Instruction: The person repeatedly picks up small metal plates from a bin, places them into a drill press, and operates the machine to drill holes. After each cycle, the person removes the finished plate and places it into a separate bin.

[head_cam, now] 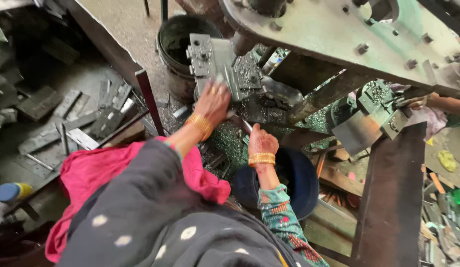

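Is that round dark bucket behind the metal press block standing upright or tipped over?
Upright. The dark round bucket stands with its open mouth facing up, beyond the left hand resting on the grey metal block.

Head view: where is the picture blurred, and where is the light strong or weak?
Head view: the left hand on the grey metal die block is slightly smeared; the right hand looks sharper. Daylight brightens the green steel press frame; the flat grey metal strips at left lie in dim shadow.

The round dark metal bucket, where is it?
In the head view, the round dark metal bucket stands upper centre, just beyond the left hand.
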